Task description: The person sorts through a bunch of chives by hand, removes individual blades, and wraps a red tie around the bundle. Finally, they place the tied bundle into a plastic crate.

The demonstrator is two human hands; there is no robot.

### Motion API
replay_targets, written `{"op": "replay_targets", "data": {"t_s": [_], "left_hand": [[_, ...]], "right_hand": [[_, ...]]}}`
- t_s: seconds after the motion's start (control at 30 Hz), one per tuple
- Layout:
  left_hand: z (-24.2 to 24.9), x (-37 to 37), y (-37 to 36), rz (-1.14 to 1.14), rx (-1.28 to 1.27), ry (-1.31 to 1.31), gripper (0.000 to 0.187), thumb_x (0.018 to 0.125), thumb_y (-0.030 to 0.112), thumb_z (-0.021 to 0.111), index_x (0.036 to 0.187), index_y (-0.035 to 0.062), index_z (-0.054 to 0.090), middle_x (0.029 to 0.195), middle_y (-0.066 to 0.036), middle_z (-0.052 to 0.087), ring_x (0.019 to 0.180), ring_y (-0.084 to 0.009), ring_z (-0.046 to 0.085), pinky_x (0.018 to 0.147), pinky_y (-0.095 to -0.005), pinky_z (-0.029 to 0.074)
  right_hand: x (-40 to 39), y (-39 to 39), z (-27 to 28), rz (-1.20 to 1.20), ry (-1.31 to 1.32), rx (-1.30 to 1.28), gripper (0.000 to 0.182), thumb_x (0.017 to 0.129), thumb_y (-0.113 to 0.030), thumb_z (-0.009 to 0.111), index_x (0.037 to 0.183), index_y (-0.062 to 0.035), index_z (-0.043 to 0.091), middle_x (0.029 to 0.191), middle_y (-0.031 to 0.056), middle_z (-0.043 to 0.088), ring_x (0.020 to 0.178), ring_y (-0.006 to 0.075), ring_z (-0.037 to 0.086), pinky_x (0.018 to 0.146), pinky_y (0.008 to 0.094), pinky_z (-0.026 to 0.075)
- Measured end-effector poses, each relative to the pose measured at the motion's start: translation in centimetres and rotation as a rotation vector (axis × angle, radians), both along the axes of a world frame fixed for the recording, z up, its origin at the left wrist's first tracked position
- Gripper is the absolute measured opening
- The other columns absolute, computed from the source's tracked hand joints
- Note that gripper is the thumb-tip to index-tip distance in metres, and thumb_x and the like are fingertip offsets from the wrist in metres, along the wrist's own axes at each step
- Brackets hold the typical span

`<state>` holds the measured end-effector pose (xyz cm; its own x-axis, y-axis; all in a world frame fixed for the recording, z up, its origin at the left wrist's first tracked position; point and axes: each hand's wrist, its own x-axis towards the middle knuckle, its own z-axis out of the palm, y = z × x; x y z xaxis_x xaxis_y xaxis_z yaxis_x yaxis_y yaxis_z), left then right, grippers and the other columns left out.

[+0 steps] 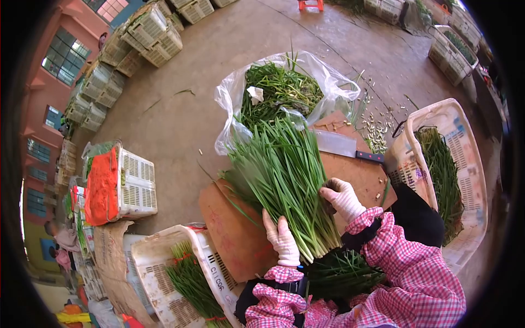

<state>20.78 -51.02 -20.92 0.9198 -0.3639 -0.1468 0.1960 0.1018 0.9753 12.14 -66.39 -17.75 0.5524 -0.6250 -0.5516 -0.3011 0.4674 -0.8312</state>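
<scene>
A large bunch of garlic chives (pixel 290 175) lies over the brown board, pale cut ends toward me and green tips pointing away. My left hand (pixel 281 239), in a white glove, presses its left edge near the stems, fingers partly hidden by leaves. On the opposite edge my right hand (pixel 344 199), also gloved, grips the leaves between thumb and curled fingers. Between them the two hands hold the bunch. Just beyond the right hand, a cleaver (pixel 336 143) with a dark handle rests on the board (pixel 355 177). More chives (pixel 342 273) lie in my lap area.
A clear plastic bag (pixel 227 117) of leafy trimmings stands ahead. One crate (pixel 476 180) with greens is at right; another crate (pixel 158 246) holding tied chives is at lower left. Cut stem bits (pixel 376 131) litter the floor. An orange-covered crate (pixel 136 180) and stacked crates (pixel 156 35) stand left.
</scene>
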Motion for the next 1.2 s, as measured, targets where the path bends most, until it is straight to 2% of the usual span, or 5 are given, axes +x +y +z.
{"op": "replay_targets", "data": {"t_s": [0.13,0.33,0.73,0.9,1.2], "left_hand": [[0.9,0.3,0.0,-0.076,-0.035,0.059,0.062,0.089,0.02,0.053,0.14,-0.0012,0.025,0.138,-0.012,0.038,0.122,-0.0212,0.039,0.105,-0.0333,0.028],[1.5,0.4,-0.2,-0.063,-0.121,0.166,0.069,0.09,0.03,0.055,0.141,-0.0023,0.022,0.138,-0.013,0.038,0.122,-0.0215,0.039,0.105,-0.033,0.027],[1.8,0.5,0.3,-0.105,0.242,0.061,0.076,0.081,0.017,0.063,0.143,0.0054,0.021,0.132,-0.012,0.043,0.114,-0.0232,0.045,0.099,-0.034,0.036],[0.3,0.8,0.4,0.051,-0.009,0.165,0.064,0.082,0.001,0.053,0.141,0.0048,0.028,0.133,-0.009,0.044,0.115,-0.0216,0.046,0.1,-0.0334,0.035],[0.7,0.3,0.4,0.085,-0.185,0.218,0.054,0.083,0.008,0.048,0.135,0.0049,0.036,0.124,-0.01,0.05,0.106,-0.0229,0.052,0.094,-0.0353,0.042]], "right_hand": [[-0.1,0.9,0.2,-0.106,-0.061,-0.323,0.022,0.082,-0.016,0.063,0.098,-0.0012,0.06,0.071,0.0046,0.06,0.062,0.0119,0.054,0.056,0.0266,0.046],[-1.3,3.4,3.3,0.533,0.202,-0.909,0.025,0.081,-0.033,0.059,0.089,-0.0098,0.065,0.068,0.0164,0.063,0.066,0.0341,0.063,0.062,0.0408,0.051],[-0.5,6.9,3.5,0.952,0.162,-1.11,0.041,0.083,-0.033,0.056,0.117,-0.0107,0.05,0.054,0.0094,0.055,0.048,0.0301,0.058,0.045,0.0416,0.047],[-0.9,6.7,3.4,0.925,0.168,-1.065,0.046,0.083,-0.037,0.056,0.121,-0.0113,0.049,0.059,0.0096,0.06,0.053,0.0314,0.06,0.048,0.0435,0.047],[-2.3,5.7,2.9,0.847,0.344,-1.012,0.051,0.082,-0.035,0.058,0.126,-0.0117,0.047,0.068,0.0107,0.063,0.064,0.0299,0.063,0.056,0.0409,0.049]]}}
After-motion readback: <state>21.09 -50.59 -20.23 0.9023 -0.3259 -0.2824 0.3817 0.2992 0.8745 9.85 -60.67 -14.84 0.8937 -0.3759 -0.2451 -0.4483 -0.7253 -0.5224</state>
